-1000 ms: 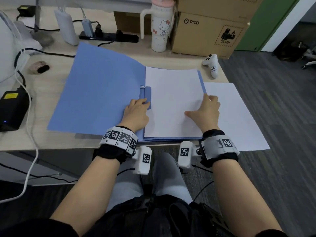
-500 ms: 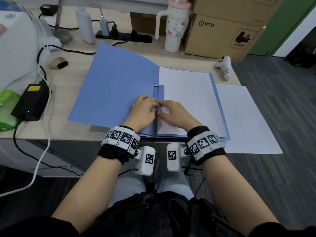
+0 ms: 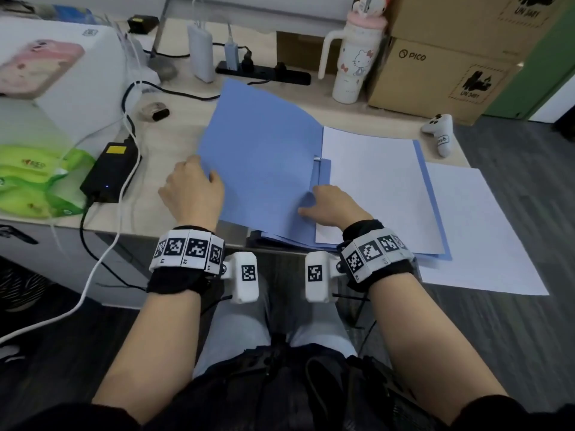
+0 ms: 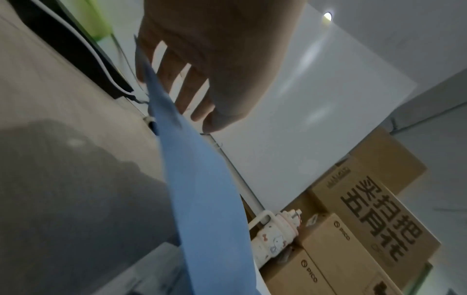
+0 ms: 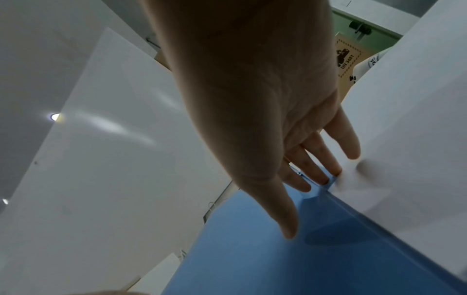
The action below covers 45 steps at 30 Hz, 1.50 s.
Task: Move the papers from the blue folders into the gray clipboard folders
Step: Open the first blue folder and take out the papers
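A blue folder (image 3: 264,169) lies open on the desk, over more blue folders stacked beneath. My left hand (image 3: 193,188) grips the left edge of its cover (image 4: 202,189), thumb on top and fingers behind it, and the cover is raised off the desk. My right hand (image 3: 326,206) rests with straight fingers (image 5: 326,171) at the spine, by the blue clip strip (image 3: 320,172) and the lower left corner of the white papers (image 3: 379,188) on the folder's right half. A loose white sheet (image 3: 479,231) lies to the right, overhanging the desk edge.
Left of the folder lie a black power adapter (image 3: 109,172) with cables and a green pack (image 3: 37,181). Behind it are a power strip (image 3: 264,74), a tumbler (image 3: 354,63) and cardboard boxes (image 3: 441,76). A white controller (image 3: 441,132) sits at the right.
My left hand left the spine, went to the cover's left edge and lifted it. My right hand came from the paper's right edge to the spine and stayed there.
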{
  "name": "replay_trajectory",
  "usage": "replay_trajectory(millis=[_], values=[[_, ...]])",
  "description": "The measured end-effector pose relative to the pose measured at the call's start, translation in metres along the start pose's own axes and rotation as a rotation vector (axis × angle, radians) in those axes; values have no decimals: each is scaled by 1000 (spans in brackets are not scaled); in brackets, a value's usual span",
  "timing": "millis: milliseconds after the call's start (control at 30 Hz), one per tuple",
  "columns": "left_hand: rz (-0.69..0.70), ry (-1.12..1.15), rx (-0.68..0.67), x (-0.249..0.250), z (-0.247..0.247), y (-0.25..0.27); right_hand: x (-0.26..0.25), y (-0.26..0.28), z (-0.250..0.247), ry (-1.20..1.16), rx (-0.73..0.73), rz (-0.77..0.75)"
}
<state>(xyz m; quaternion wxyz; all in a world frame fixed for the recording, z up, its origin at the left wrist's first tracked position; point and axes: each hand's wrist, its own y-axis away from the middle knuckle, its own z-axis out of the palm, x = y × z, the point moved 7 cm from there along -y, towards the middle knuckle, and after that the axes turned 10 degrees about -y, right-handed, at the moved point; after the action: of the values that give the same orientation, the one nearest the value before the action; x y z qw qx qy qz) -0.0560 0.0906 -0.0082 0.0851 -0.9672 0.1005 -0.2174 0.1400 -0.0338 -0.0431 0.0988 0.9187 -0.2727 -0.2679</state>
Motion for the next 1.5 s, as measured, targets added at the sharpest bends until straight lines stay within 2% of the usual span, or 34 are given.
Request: replay_trajectory(millis=[67, 133, 233, 300, 400, 500, 567, 800, 933, 1033, 1167, 1367, 1500], values=[[-26, 35, 3, -7, -6, 0, -2, 0, 1, -1, 14, 4], [3, 118, 97, -7, -21, 0, -4, 0, 1, 6, 18, 14], [105, 329, 248, 4, -46, 3, -4, 0, 3, 11, 25, 22], [212, 509, 286, 18, -59, 9, -4, 1, 3, -13, 33, 27], [376, 706, 263, 43, -67, 20, 0, 3, -2, -101, 71, 28], [461, 883, 148, 68, -67, 34, 4, 9, -11, -241, 110, 9], [526, 916, 65, 87, -63, 42, 7, 15, -18, -339, 119, -13], [642, 788, -398, 143, -12, 71, 28, 41, -48, -830, 239, -148], [662, 685, -534, 161, 17, 87, 49, 60, -70, -1036, 391, -238], [654, 588, -544, 172, 35, 93, 66, 79, -84, -1189, 516, -293], [593, 440, -526, 180, 61, 91, 100, 86, -96, -1286, 636, -278], [498, 179, -502, 182, 90, 82, 161, 90, -98, -1478, 849, -38], [429, 153, -509, 184, 102, 74, 200, 94, -89, -1630, 876, 135]])
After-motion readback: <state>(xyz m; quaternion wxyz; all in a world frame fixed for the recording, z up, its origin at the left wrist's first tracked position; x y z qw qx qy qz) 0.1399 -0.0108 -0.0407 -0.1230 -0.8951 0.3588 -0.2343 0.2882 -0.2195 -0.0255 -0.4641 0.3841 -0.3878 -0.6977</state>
